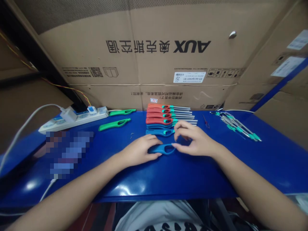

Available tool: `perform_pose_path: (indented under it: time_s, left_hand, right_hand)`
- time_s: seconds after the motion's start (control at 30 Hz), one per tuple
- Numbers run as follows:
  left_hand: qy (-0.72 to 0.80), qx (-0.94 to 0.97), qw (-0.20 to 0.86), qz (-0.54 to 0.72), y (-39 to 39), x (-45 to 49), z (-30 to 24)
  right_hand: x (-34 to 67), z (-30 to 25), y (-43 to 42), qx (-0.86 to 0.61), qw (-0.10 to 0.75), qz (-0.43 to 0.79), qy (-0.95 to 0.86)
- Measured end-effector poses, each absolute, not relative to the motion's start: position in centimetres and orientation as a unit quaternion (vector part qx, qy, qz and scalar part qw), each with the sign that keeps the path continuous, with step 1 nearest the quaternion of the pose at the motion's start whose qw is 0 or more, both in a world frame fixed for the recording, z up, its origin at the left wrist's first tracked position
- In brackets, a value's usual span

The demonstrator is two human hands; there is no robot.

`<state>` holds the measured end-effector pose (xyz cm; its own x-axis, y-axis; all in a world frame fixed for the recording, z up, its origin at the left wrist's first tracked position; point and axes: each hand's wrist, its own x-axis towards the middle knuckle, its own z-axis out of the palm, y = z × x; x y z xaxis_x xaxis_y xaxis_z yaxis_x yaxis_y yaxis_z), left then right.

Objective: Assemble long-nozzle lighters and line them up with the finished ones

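A blue lighter handle (161, 149) lies on the blue table (168, 173) in front of me. My left hand (139, 150) is closed round its left end. My right hand (194, 139) pinches its right end with thumb and fingers. Just behind the hands lies a neat row of assembled lighters: several red ones (160, 115) and blue ones (160, 131), each with teal triggers and metal tubes pointing right.
Two green handles (115, 124) lie at the back left, by a white power strip (72, 119) with cables. A pile of metal tubes with teal ends (237, 126) lies at the back right, and a small red screwdriver (206, 122). Cardboard boxes (154, 54) wall the back.
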<state>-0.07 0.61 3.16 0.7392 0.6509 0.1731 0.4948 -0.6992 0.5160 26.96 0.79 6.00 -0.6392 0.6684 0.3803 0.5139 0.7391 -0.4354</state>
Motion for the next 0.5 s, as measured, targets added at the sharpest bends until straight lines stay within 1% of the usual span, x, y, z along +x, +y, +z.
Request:
perform_pose_path:
  time_s: [0.1,0.17,0.23,0.4,0.5]
  left_hand:
    - [0.309,0.901,0.240,0.187,0.4,0.7,1.5]
    - [0.314,0.899,0.243,0.186,0.5,0.6,1.4]
    - [0.319,0.904,0.232,0.167,0.6,0.0,2.1]
    - [0.341,0.920,0.174,0.084,1.3,-1.5,4.3]
    - [0.361,0.915,0.167,0.070,1.6,-1.9,4.6]
  right_hand:
    - [27.1,5.4,0.9,-0.310,0.141,0.154,-0.928]
    - [27.2,4.9,1.3,-0.310,0.090,0.161,-0.933]
    - [27.4,4.5,1.6,-0.314,0.072,0.163,-0.932]
    - [27.6,4.1,2.1,-0.319,0.075,0.178,-0.928]
    - [27.6,4.1,2.2,-0.321,0.074,0.183,-0.926]
